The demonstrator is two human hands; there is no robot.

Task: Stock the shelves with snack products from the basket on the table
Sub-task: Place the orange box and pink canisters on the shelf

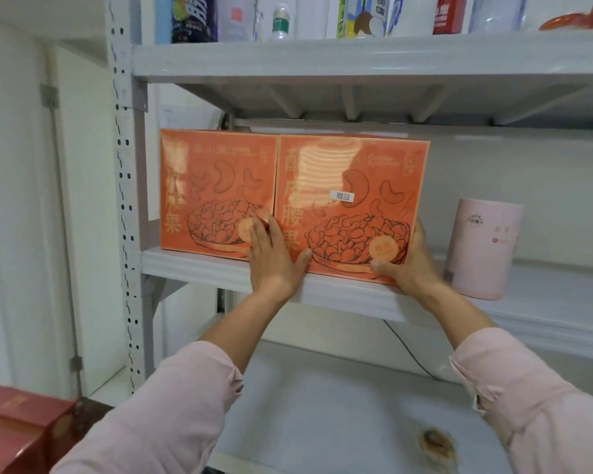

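Two orange cashew boxes stand side by side on the middle shelf of a grey rack. The left box sits against the rack's left post. The right box carries a small white sticker. My left hand lies flat with straight fingers over the seam between the two boxes, its thumb on the right box's lower front. My right hand grips the right box's lower right corner, thumb on the front and fingers round the side.
A pale pink cylindrical tin stands just right of the boxes on the same shelf. Bottles and packs line the top shelf. A lower shelf holds a small brown item. Red boxes sit at bottom left.
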